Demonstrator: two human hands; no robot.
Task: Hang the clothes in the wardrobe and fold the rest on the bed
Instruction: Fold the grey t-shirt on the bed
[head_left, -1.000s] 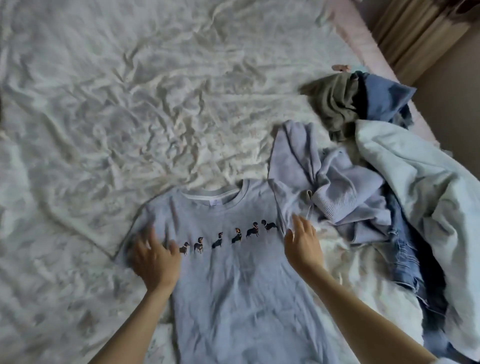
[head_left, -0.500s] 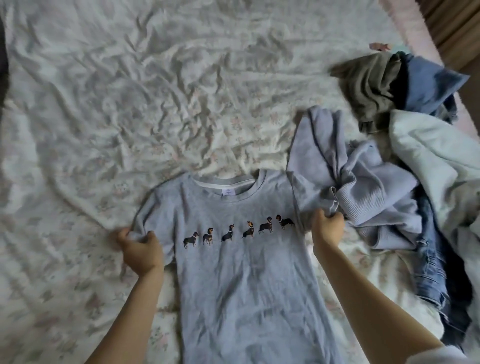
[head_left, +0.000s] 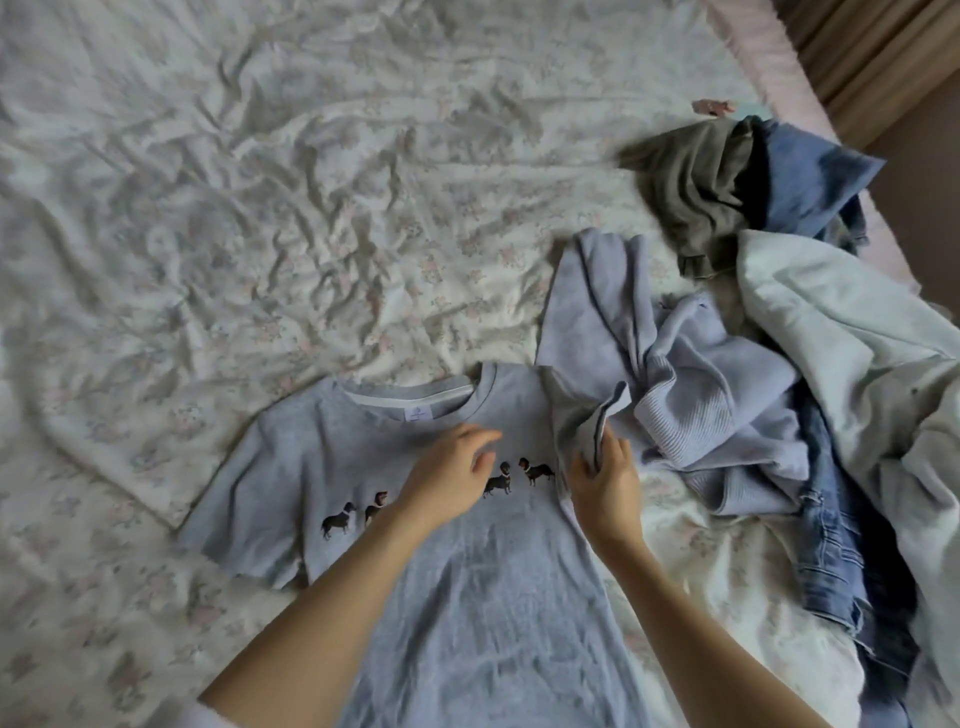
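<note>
While the right hand (head_left: 602, 480) pinches the grey T-shirt's (head_left: 467, 597) lifted sleeve (head_left: 587, 415) and the left hand (head_left: 449, 475) rests loose-fingered on its chest, flat on the bed (head_left: 260, 208), risk: sleeve snagging the adjacent lilac sweater (head_left: 701, 384), skewing the fold.

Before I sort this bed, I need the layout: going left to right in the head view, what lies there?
Bedsheet → grey T-shirt → left hand → right hand → lilac sweater → jeans → pale jacket.

Both bare forearms reach forward. The left hand (head_left: 451, 480) lies palm down, fingers loosely spread. The right hand (head_left: 602, 480) has its grip pinched closed.
</note>
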